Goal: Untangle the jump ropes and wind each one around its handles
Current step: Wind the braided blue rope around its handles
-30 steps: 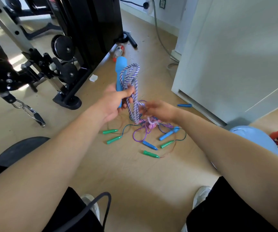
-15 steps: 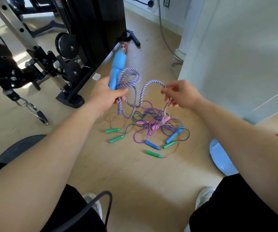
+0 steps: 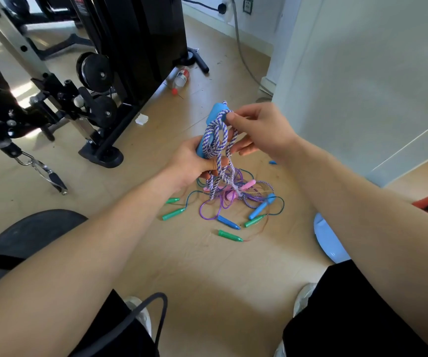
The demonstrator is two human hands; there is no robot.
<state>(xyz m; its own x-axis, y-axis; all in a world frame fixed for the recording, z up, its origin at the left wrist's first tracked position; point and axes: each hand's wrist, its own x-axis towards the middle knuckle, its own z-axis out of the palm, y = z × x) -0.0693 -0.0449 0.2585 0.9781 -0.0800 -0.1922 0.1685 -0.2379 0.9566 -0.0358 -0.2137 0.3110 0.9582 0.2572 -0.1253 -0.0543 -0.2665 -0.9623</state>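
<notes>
My left hand (image 3: 193, 163) grips a light blue jump-rope handle (image 3: 215, 114) upright, with loops of blue-and-white braided rope (image 3: 216, 140) laid along it. My right hand (image 3: 259, 130) pinches a loop of that rope against the top of the handle. The rope trails down into a tangled pile (image 3: 229, 199) on the floor, where its second light blue handle (image 3: 262, 206) lies among thin purple, green and red cords, pink handles (image 3: 249, 185), green handles (image 3: 174, 214) and a darker blue handle (image 3: 228, 222).
A black weight machine (image 3: 130, 47) with pulleys and a hanging clip stands at left. A plastic bottle (image 3: 180, 78) lies by its base. A white wall (image 3: 362, 86) rises at right, a pale blue ball (image 3: 329, 240) beside my right leg. A black stool edge (image 3: 27, 230) is at lower left.
My right hand carried the rope loop from out at the right up to the top of the handle. The loops now lie gathered against the handle in my left hand.
</notes>
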